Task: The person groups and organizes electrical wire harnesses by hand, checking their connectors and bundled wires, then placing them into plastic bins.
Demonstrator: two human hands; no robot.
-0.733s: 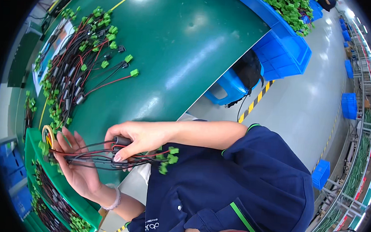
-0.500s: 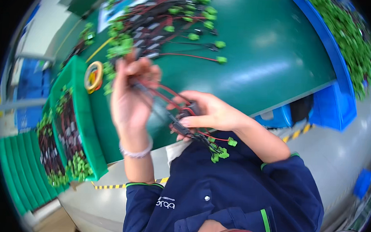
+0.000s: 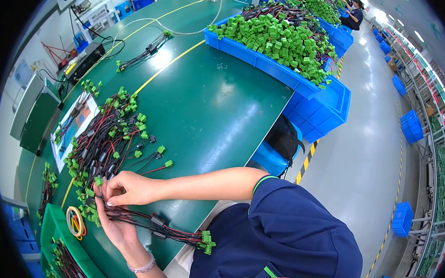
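Observation:
A bundle of wire harnesses point(image 3: 177, 231), red and black wires with dark sleeves and green connectors, lies across my left hand point(image 3: 118, 230), which wears a bracelet. Its fingers are curled around the wires. The bundle's far end hangs by my shirt with green connectors point(image 3: 206, 243) grouped together. My right hand point(image 3: 132, 188) is bent over the left fingertips, its thumb and fingers pinched at the near-left end of the wires beside a green connector point(image 3: 98, 181). What exactly it pinches is hidden. A large pile of similar harnesses point(image 3: 102, 137) lies just beyond both hands.
Rolls of tape point(image 3: 75, 223) lie beside a green bin point(image 3: 57, 226) of harnesses at lower left. A blue tray point(image 3: 259, 60) heaped with green connectors stands at the far table edge. A few harnesses point(image 3: 146, 52) lie farther back. A blue stool point(image 3: 269, 159) holds a black bag. Another person point(image 3: 353, 16) sits far off.
The view has swung, bringing the aisle and blue tray in. My hands have come together beside the pile. The harness bundle, earlier gripped by my right hand, now rests in my left.

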